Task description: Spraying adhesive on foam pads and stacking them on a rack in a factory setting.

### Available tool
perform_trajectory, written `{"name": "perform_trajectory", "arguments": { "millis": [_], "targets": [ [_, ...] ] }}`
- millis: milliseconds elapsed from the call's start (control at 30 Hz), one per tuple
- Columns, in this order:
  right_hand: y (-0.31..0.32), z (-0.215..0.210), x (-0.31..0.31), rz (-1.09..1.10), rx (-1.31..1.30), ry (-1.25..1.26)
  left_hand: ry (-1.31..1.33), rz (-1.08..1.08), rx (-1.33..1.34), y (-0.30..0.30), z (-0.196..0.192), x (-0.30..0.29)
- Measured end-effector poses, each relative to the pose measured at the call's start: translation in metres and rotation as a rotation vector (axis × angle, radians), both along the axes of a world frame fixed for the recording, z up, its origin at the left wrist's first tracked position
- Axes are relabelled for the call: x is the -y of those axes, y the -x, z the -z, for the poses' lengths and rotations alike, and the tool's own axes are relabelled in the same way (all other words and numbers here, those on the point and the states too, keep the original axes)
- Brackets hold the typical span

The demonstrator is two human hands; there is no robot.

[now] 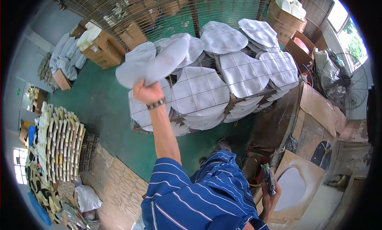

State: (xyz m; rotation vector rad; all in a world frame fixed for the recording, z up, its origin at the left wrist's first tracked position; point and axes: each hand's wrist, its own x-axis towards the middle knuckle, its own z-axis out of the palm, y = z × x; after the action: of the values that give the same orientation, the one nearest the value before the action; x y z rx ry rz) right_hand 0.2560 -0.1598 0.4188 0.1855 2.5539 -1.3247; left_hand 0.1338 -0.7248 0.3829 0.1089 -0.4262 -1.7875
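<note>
My left hand [147,91] is closed on the near edge of a pale, rounded foam-like sheet [167,62], which is blurred and bends upward. It is held over the left end of a wire rack [219,67], where several similar grey-white sheets [199,89] lie in stacks. Low on the right, my right hand [271,195] is wrapped around a metal spray gun [269,177] with a greenish top. Beside it, one white cut sheet [292,189] lies flat on a tan board [309,168] on the workbench.
A standing fan [344,81] is at the right by the window. Cardboard boxes [102,51] stand behind the rack's left end. Tall stacks of shaped pieces [59,144] rise on the left, near a flat cardboard sheet [121,190] on the green floor [107,106].
</note>
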Motion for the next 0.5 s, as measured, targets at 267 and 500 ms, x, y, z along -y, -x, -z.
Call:
{"name": "perform_trajectory", "arguments": {
  "millis": [267, 500],
  "targets": [
    [0.005, 0.011, 0.006, -0.030, 0.034, 0.009, -0.348, -0.557, 1.068, -0.094, 0.201, -0.009],
    [-0.007, 0.015, 0.003, 0.039, 0.028, 0.012, 0.414, -0.966, 2.005, -0.108, 0.156, -0.047]
  ]
}}
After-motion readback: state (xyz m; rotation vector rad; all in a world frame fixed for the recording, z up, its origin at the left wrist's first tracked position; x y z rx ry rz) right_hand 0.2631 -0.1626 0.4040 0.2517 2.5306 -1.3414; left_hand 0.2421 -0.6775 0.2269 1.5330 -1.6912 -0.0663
